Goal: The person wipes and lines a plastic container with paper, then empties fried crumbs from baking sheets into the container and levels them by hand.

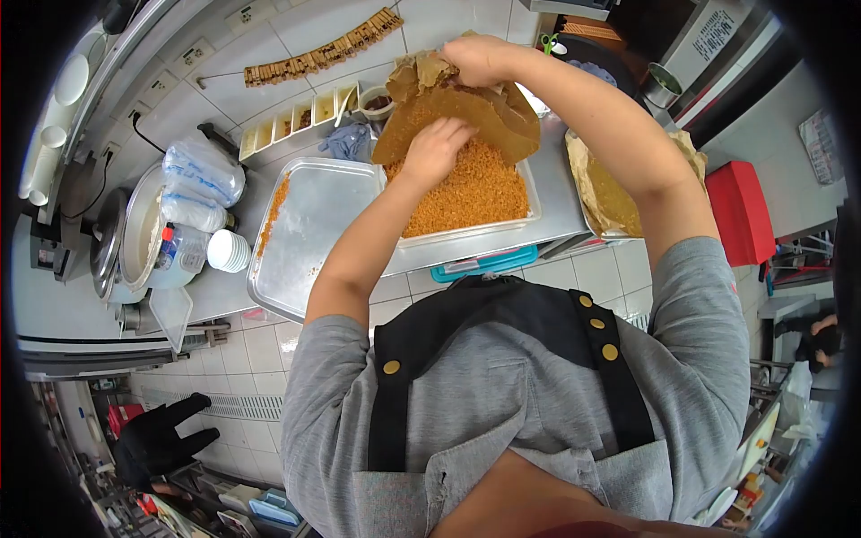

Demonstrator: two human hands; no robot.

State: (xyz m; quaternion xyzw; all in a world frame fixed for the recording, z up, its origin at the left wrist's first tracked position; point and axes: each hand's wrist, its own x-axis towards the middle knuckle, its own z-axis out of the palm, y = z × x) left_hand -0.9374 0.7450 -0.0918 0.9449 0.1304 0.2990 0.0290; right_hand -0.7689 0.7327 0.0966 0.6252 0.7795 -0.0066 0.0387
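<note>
A sheet of brown paper [507, 125] is lifted over a shallow tray [534, 193] filled with orange-brown crumbly food [475, 195]. My right hand [473, 61] grips the crumpled top edge of the paper. Lower down, my left hand [437, 151] lies against the paper's face, fingers bent and pressed together, above the crumbs; whether it holds anything is hidden. To the left rests a large metal tray [323, 215] with a strip of the same crumbs along its left edge.
Small containers [287, 124] line the wall behind. Bagged cups [199, 179], a bottle [182, 249] and a large pot [142, 224] stand left. A paper-lined tray [605, 193] and red bin [741, 213] are right. Other people [161, 444] are farther off.
</note>
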